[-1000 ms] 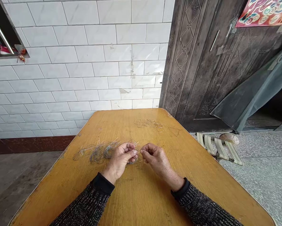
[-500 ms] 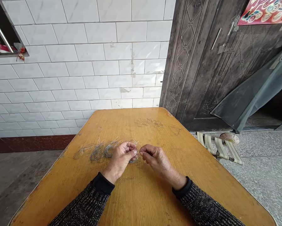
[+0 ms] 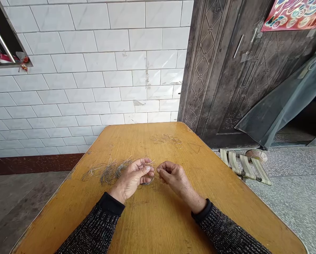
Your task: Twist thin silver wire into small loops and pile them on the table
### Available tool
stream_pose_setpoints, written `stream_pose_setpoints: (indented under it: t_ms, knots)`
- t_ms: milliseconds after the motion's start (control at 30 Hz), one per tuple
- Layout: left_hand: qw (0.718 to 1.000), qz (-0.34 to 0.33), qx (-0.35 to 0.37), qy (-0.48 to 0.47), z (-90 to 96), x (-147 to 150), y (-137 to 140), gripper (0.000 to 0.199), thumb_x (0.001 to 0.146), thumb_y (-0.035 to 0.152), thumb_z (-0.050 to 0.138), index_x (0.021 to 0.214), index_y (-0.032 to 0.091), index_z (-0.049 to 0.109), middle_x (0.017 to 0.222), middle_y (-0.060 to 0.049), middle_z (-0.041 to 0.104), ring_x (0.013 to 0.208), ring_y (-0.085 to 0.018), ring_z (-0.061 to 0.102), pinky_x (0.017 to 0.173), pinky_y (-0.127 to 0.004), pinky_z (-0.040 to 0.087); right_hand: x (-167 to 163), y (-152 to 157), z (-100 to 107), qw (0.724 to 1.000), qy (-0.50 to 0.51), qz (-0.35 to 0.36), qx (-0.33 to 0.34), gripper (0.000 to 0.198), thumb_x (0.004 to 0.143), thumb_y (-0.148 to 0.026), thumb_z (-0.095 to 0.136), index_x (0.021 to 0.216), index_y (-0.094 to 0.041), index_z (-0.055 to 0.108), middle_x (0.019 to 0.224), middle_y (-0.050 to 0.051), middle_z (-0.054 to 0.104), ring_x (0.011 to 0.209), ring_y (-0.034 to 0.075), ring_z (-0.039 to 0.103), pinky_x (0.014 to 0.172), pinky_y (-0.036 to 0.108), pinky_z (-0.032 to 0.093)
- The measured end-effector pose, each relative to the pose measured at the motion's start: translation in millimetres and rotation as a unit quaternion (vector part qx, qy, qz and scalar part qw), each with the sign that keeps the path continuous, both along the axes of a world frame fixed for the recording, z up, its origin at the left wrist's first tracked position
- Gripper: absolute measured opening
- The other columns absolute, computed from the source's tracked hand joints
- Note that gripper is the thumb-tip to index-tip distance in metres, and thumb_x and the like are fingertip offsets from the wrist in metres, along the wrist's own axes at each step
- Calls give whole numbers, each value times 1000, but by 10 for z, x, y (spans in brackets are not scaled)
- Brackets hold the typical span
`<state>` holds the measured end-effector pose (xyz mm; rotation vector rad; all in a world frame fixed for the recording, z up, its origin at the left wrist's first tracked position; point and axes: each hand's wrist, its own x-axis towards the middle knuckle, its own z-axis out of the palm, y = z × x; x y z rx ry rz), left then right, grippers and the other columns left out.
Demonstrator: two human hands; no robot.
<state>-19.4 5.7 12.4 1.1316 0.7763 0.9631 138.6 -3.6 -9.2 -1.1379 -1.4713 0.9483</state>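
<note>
My left hand (image 3: 131,180) is over the middle of the table, its fingers curled round a small coil of thin wire (image 3: 148,182). A pale wire end sticks out near its fingertips. Just to the right, my right hand (image 3: 175,177) is closed in a pinch, thumb against forefinger, on what looks like a fine strand of the same wire; the strand itself is barely visible. A narrow gap separates the two hands. Several loose grey wire coils (image 3: 109,173) lie on the table left of my left hand, which partly hides the nearest ones.
The wooden table (image 3: 158,218) runs up to a white tiled wall (image 3: 78,81). Thin wire rings (image 3: 165,139) lie near its far end, with a bent wire (image 3: 195,146) to their right. On the floor at right stands a low strap-seat stool (image 3: 246,165), beside a dark carved door (image 3: 221,88).
My left hand has shifted slightly left and its fingers have opened a little, so the gap between the hands is wider. My right hand stays nearly in place. The view has tilted slightly.
</note>
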Motion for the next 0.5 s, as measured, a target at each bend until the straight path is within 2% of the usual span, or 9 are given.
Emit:
stream_pose_setpoints:
  t_ms: [67, 267, 500]
  knots:
    - [1000, -14, -1, 3, 17, -17, -5, 30, 73, 28, 61, 98, 15, 53, 86, -6, 59, 74, -13, 57, 61, -24, 43, 6, 3, -1, 1000, 6, -4, -3, 13, 72, -26, 51, 64, -16, 51, 48, -5, 47, 42, 7, 42, 42, 20, 34]
    - [999, 2, 7, 40, 6, -16, -4, 27, 73, 27, 61, 96, 14, 56, 86, -7, 60, 73, -12, 57, 61, -23, 44, -2, -23, 32, 1000, 14, 0, -11, 12, 70, -25, 53, 63, -15, 52, 47, -5, 46, 42, 7, 41, 42, 19, 33]
    - [999, 40, 5, -7, -27, -10, 31, 25, 68, 24, 66, 89, 12, 56, 77, -4, 60, 66, -10, 57, 63, -24, 44, -8, -41, 119, 989, 89, 49, -110, 22, 62, -34, 63, 68, -16, 53, 51, -5, 52, 41, 6, 46, 40, 18, 32]
